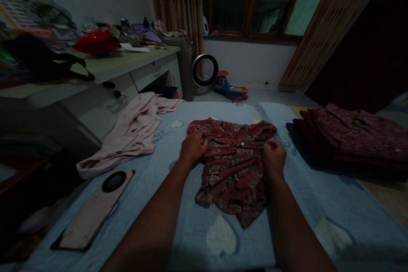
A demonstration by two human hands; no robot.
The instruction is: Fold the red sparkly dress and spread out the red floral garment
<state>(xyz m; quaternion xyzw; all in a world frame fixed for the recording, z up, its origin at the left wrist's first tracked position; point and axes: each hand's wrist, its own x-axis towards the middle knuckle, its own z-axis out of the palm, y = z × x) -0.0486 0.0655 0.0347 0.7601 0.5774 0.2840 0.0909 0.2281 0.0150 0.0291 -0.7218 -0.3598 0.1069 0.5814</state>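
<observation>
A red patterned garment (236, 170), with a leaf-like print and a small pale button, lies spread on the blue bed cover (178, 238). It looks like a shirt, creased and gathered across its middle. My left hand (194, 148) is closed on the cloth at its left side. At the opposite side my right hand (274, 157) pinches the fabric, fingers curled. The cloth between both hands is drawn into folds, and its lower edge hangs loosely toward me on the bed.
A pale pink garment (127, 136) lies at the left bed edge, near a phone (95, 212). Stacked folded dark red clothes (360, 136) sit at right. Beyond are a cluttered desk (127, 68), a washing machine with its round door (205, 56) open, and a ride-on toy (230, 89).
</observation>
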